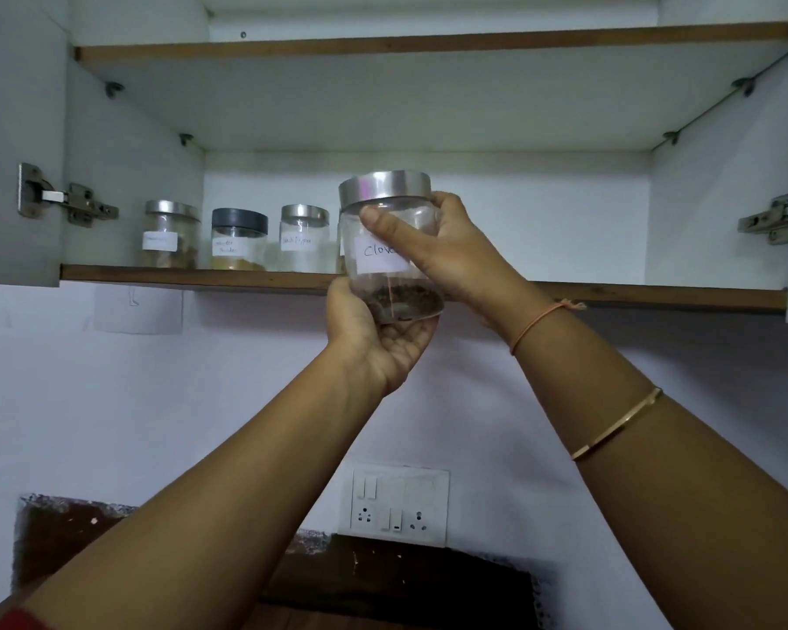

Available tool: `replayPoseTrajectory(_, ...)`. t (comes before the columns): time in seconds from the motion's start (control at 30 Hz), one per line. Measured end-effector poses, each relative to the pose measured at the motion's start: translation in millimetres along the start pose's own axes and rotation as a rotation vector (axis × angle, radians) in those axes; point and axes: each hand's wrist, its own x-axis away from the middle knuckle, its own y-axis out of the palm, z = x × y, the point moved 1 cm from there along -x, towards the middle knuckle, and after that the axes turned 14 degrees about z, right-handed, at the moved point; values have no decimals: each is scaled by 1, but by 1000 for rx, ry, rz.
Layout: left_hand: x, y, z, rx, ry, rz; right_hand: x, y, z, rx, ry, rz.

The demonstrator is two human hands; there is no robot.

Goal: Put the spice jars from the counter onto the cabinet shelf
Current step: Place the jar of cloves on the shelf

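Item: clove jar (390, 247), clear glass, steel lid, handwritten label reading "Clove" partly covered by a thumb; a shallow layer of dark cloves is seen at its bottom. Location: held in the air just in front of the front edge of the cabinet shelf (610, 295), near the shelf's middle, not yet resting on it. The left hand (378, 331) is cupped under the base, closed around it from below; the right hand (437, 247) is wrapped around the upper body, thumb across the front just below the lid. Orientation: the long axis runs nearly upright, lid uppermost, with a slight tilt of the top toward the shelf's left end; the label is turned outward, toward the front edge. Already stored along the left part of the shelf, in 1 row: a steel-lidded jar (171, 236), a dark-lidded jar (240, 241) and a black pepper jar (304, 241); a further jar seems to be hidden behind the held one, though this cannot be confirmed. Handling note, as a judgement: the base is best lifted clear of the front edge, the tilt taken out, and the jar set down to the right of the row, where bare shelf is seen, label kept outward; the lower hand should be withdrawn only once the base is borne by the shelf. The desk is not in view.
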Motion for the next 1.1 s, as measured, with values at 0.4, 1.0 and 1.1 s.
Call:
replayPoseTrajectory(0.4, -24, 49, 8, -318, 408, 50, -42, -27, 1, 118, -31, 261)
replayPoseTrajectory(1.0, -102, 12, -34, -1278, 1872, 77, -102, -55, 70, 298, 198, 256)
replayPoseTrajectory(1.1, -107, 14, -37, -1233, 1937, 150, -112, -59, 79, 331, 231, 255)
